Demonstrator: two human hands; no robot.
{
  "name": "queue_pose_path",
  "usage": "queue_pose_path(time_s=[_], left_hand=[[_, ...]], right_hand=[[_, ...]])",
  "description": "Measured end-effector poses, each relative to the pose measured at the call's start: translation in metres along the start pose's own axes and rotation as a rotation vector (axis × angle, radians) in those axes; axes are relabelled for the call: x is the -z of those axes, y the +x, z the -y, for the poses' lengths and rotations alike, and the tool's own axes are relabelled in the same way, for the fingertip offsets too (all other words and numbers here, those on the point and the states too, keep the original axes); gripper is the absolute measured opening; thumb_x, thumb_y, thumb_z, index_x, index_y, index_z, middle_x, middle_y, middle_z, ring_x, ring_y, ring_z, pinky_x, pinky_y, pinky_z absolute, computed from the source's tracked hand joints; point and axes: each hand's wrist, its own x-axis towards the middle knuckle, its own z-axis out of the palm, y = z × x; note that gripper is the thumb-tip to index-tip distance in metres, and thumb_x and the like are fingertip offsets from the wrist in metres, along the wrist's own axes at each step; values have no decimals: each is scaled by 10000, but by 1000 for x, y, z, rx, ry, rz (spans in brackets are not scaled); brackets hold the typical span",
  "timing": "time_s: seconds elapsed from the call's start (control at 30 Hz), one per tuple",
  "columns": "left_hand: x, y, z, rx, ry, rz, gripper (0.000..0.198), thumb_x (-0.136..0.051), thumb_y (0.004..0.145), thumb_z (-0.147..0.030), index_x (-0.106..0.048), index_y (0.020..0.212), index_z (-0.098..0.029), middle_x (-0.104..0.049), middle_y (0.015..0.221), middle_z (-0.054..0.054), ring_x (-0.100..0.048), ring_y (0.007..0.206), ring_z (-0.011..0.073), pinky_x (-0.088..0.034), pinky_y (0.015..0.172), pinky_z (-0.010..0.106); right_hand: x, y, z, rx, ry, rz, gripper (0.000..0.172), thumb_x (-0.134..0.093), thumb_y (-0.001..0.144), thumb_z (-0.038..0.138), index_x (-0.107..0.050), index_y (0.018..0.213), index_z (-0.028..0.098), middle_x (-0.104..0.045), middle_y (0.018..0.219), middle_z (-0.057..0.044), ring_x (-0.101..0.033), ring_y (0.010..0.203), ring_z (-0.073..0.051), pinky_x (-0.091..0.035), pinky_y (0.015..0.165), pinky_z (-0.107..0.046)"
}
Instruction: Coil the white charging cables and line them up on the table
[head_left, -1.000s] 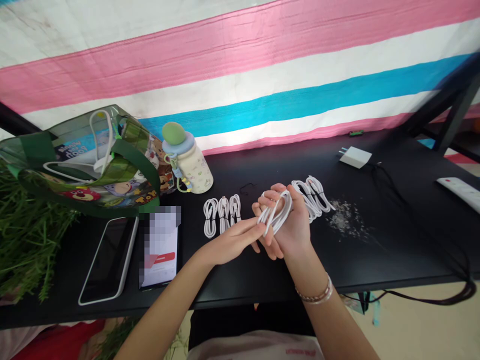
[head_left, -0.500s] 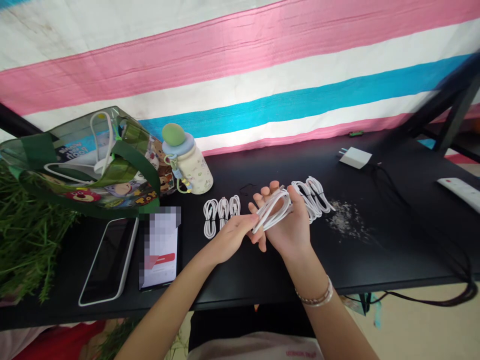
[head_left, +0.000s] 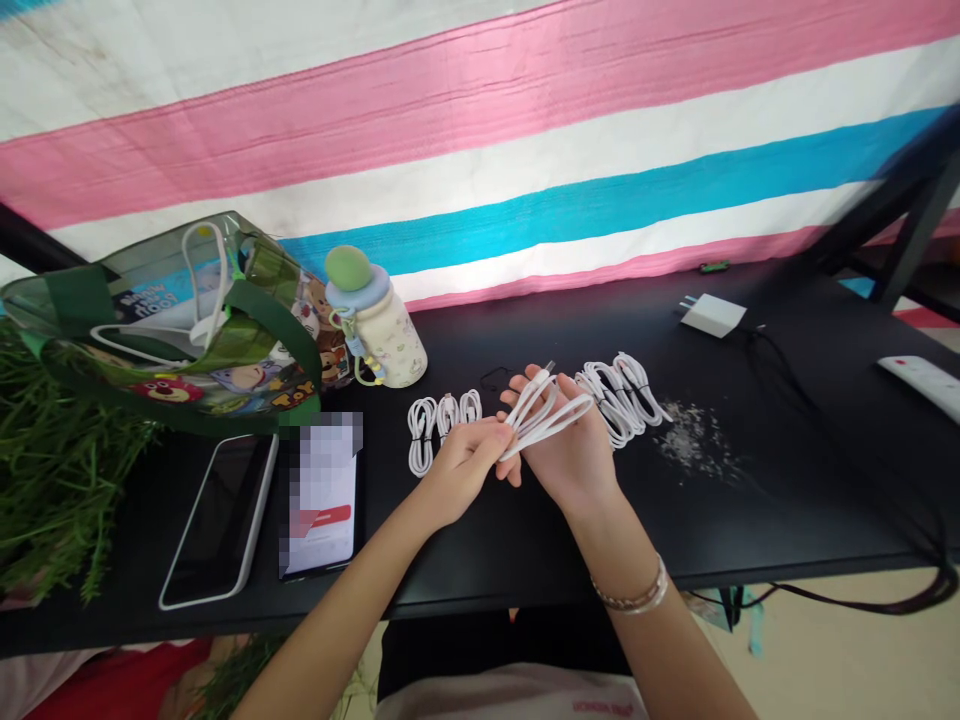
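Note:
A looped white cable (head_left: 541, 418) lies across my right hand (head_left: 568, 452), whose fingers are stretched out under it, palm up. My left hand (head_left: 463, 464) pinches the near end of the same loops between thumb and fingers. Both hands hover just above the black table (head_left: 787, 500), near its middle. Left of them lie three small tied white cable bundles (head_left: 442, 425). Just right of my right hand sits a loose pile of white cables (head_left: 624, 392).
A cartoon-print tote bag (head_left: 180, 330) and a small bottle with a green cap (head_left: 373, 320) stand at the back left. Two phones (head_left: 217, 515) lie at the front left beside green plants (head_left: 45, 480). A white charger (head_left: 712, 314) and black cords sit at the right.
The cable loops have been pulled flatter and longer across my right palm. My left hand has slid a little left along them, and my right fingers have opened out.

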Motion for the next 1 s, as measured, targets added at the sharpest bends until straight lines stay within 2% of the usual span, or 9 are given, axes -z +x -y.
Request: queue_pose_path(time_s=[0.17,0.33,0.57,0.7,0.8,1.0], left_hand=[[-1,0,-1,13,35,-21,489,-285,875,-475,-348,461,-222,-549,506,25,-488,594,154,-414,763,309],[-1,0,-2,26,56,-27,509,-269,883,-505,-352,471,-218,-561,507,26,-492,593,151,-417,759,306],[-2,1,-1,16,-26,-23,490,-296,881,-483,-356,472,-218,-521,495,12,-476,564,135,-403,699,283],[-3,0,1,5,-61,5,479,-319,888,-471,-372,489,-211,-534,517,10,-473,564,130,-391,677,276],[-3,0,1,11,-65,12,491,-321,890,-492,-385,496,-206,-541,532,13,-476,566,131,-387,660,276],[-4,0,-1,7,-60,5,512,-318,879,-553,-376,503,-210,-538,532,15,-473,569,134,-394,656,282]], right_hand=[[0,2,-2,8,4,-23,135,-647,722,309,-621,635,208,-660,619,29,-637,615,-140,-533,649,-285],[1,3,-2,20,7,-54,138,-643,726,294,-603,617,219,-646,619,29,-622,614,-150,-522,634,-297],[1,2,-3,56,31,-63,155,-645,731,293,-623,596,220,-646,602,32,-622,612,-144,-521,645,-298],[3,0,-4,100,30,-29,264,-642,757,451,-640,624,223,-691,714,27,-662,712,-154,-538,724,-324],[3,-1,-4,107,45,-22,318,-631,746,523,-651,636,225,-705,753,21,-672,728,-160,-544,717,-328],[3,0,-4,145,55,-32,197,-662,741,373,-618,599,243,-708,747,58,-668,701,-128,-536,711,-297]])
